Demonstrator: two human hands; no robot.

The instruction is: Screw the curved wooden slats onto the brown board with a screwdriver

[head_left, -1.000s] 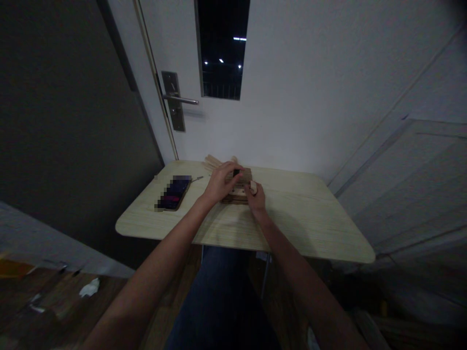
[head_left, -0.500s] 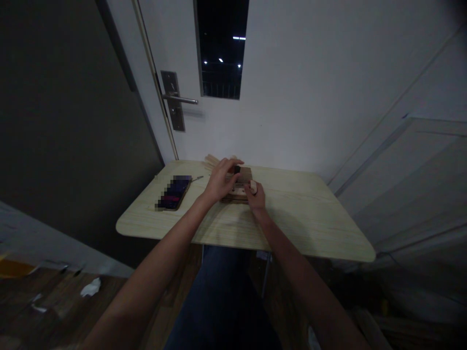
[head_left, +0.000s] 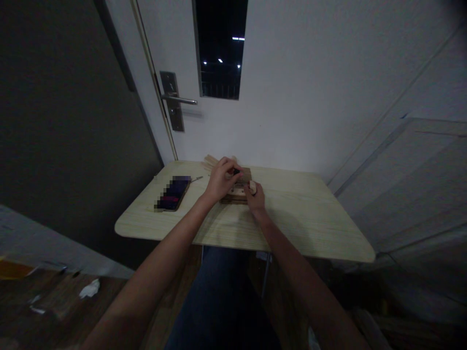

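A small stack of flat wooden pieces (head_left: 245,176) lies at the far middle of a light wooden table (head_left: 292,218). My left hand (head_left: 219,181) rests on top of the stack with its fingers curled around a small dark object (head_left: 236,171). My right hand (head_left: 254,198) is at the stack's near right corner, pinching a small pale wooden piece (head_left: 252,185). More wooden sticks (head_left: 210,160) fan out behind my left hand, partly hidden by it.
A phone (head_left: 173,192) lies on the table's left part, with a thin metal pin (head_left: 197,179) beside it. A white door with a metal handle (head_left: 179,100) and dark window stands right behind the table. Paper scraps (head_left: 89,288) lie on the floor at left.
My left hand's fingers have curled in a little over the dark object. Both hands otherwise stay on the stack.
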